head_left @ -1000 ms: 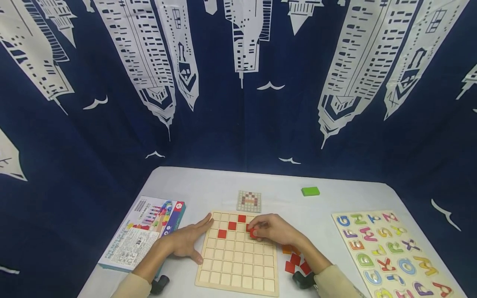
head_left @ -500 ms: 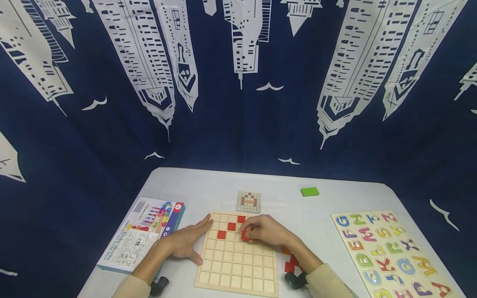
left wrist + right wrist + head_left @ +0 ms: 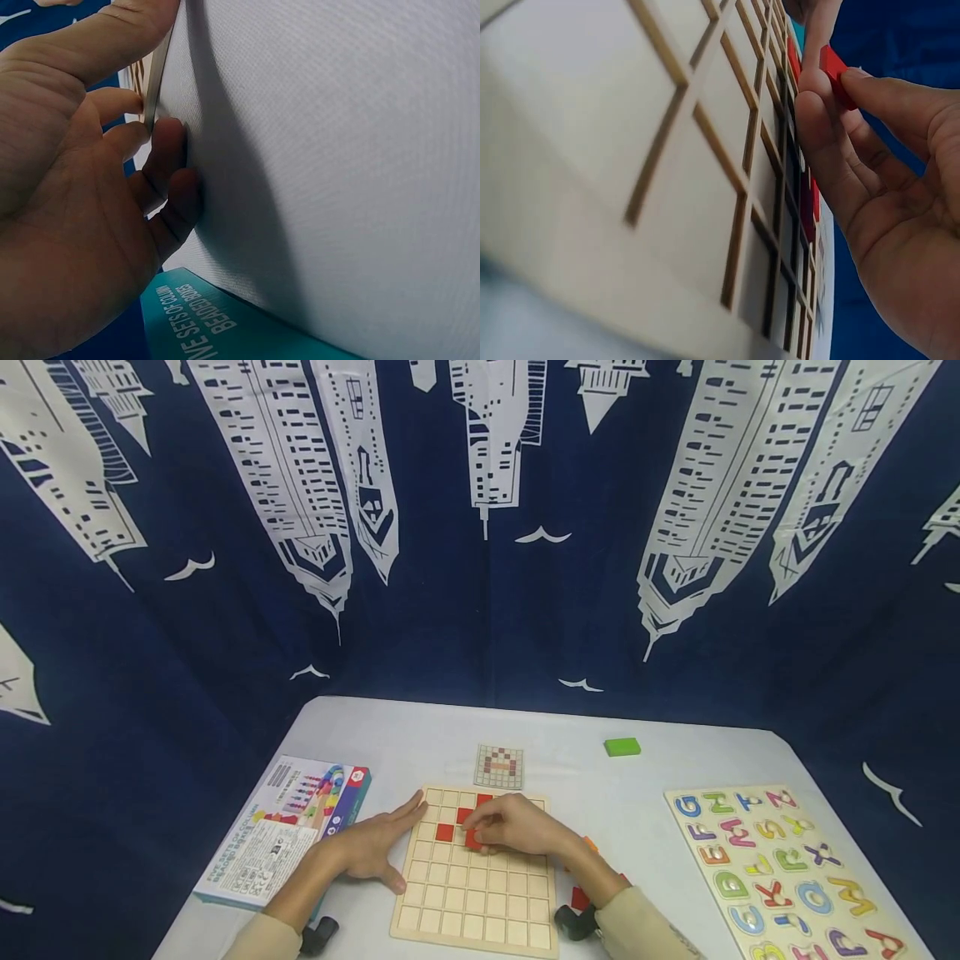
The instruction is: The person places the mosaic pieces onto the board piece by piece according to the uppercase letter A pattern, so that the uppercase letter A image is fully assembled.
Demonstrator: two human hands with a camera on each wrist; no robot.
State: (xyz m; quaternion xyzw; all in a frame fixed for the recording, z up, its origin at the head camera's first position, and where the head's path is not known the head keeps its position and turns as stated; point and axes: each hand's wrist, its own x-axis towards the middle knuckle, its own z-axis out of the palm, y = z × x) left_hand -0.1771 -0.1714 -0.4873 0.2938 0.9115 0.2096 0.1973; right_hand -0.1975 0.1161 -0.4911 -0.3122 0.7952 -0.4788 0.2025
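A wooden grid board (image 3: 474, 902) lies on the white table, with red square tiles (image 3: 445, 832) in a diagonal of its upper cells. My right hand (image 3: 521, 827) is over the upper middle of the board. Between its thumb and fingertips it pinches a red square tile (image 3: 837, 76), tilted and raised off the grid in the right wrist view. The right hand hides some cells behind it. My left hand (image 3: 365, 847) rests along the board's left edge, thumb and fingers spread. In the left wrist view, the left hand (image 3: 82, 195) holds no object in its palm.
A small pattern card (image 3: 498, 767) lies beyond the board. Loose red tiles (image 3: 580, 899) are partly hidden by the right forearm. A boxed toy (image 3: 281, 831) stands left, a letter puzzle (image 3: 787, 868) right, and a green block (image 3: 622, 747) at the back.
The right hand has moved left across the board with the red tile, from the right-hand columns to the middle ones. The left hand has stayed at the board's edge.
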